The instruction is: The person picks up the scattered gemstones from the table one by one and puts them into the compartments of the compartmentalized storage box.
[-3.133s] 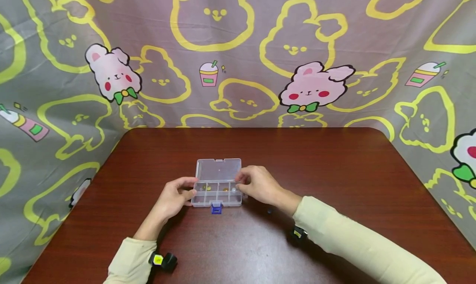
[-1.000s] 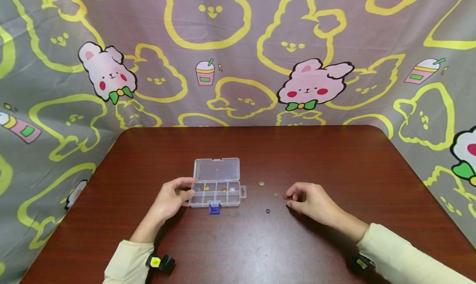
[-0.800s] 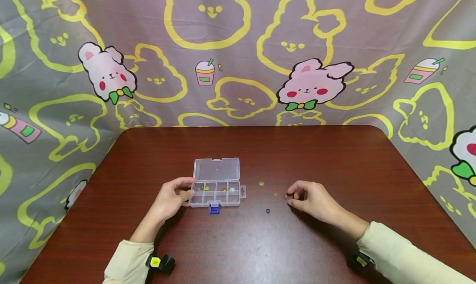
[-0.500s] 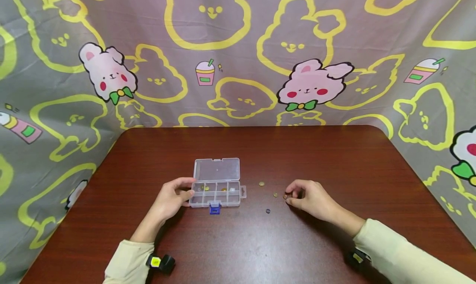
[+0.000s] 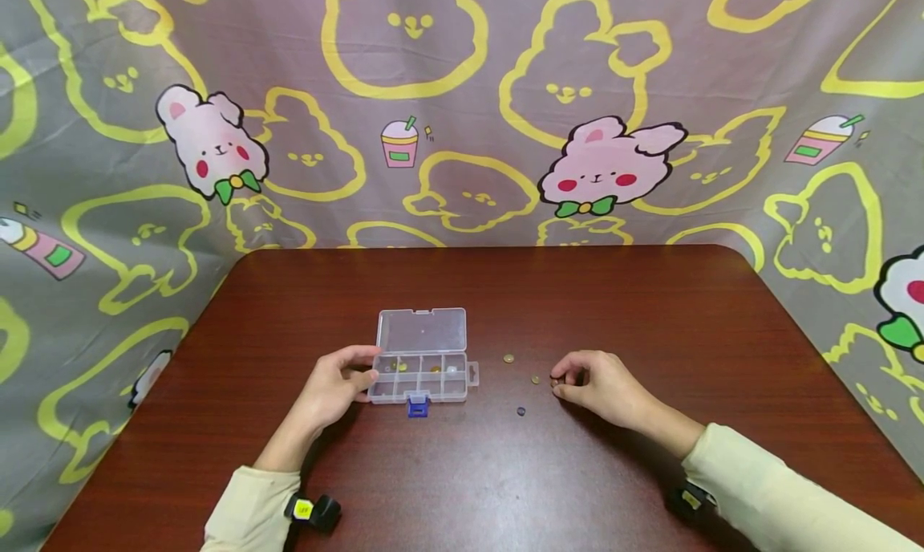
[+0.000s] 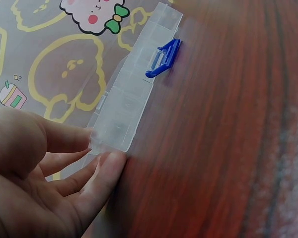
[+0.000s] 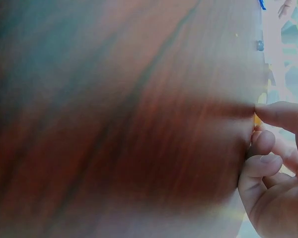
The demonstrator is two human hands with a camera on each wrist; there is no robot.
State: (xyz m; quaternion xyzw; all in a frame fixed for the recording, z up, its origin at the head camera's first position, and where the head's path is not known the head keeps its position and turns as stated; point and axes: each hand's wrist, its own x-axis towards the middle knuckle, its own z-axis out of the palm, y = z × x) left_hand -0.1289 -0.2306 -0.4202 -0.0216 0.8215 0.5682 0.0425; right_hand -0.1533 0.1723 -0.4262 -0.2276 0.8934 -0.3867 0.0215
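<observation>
A clear plastic compartment box (image 5: 431, 399) with a raised lid (image 5: 422, 330) and a blue latch (image 5: 418, 407) lies on the table. My left hand (image 5: 332, 387) grips its left end between thumb and fingers, which the left wrist view also shows. Several small yellow, orange and whitish pieces lie in the back compartments. To the right of the box, my right hand (image 5: 606, 387) pinches a small brown button (image 5: 554, 382) at the table surface, mostly covered by the fingertips. In the right wrist view, the thumb and fingers (image 7: 280, 116) touch down at the table.
Loose on the brown table (image 5: 462, 480) between box and right hand are a tan button (image 5: 508, 359), a smaller yellowish button (image 5: 535, 379) and a dark blue button (image 5: 521, 411). A patterned curtain (image 5: 476, 119) hangs behind the table and along its sides.
My right hand has moved from the box's right end out to the right. Its fingertips have since closed around the brown button. My left hand has stayed on the box.
</observation>
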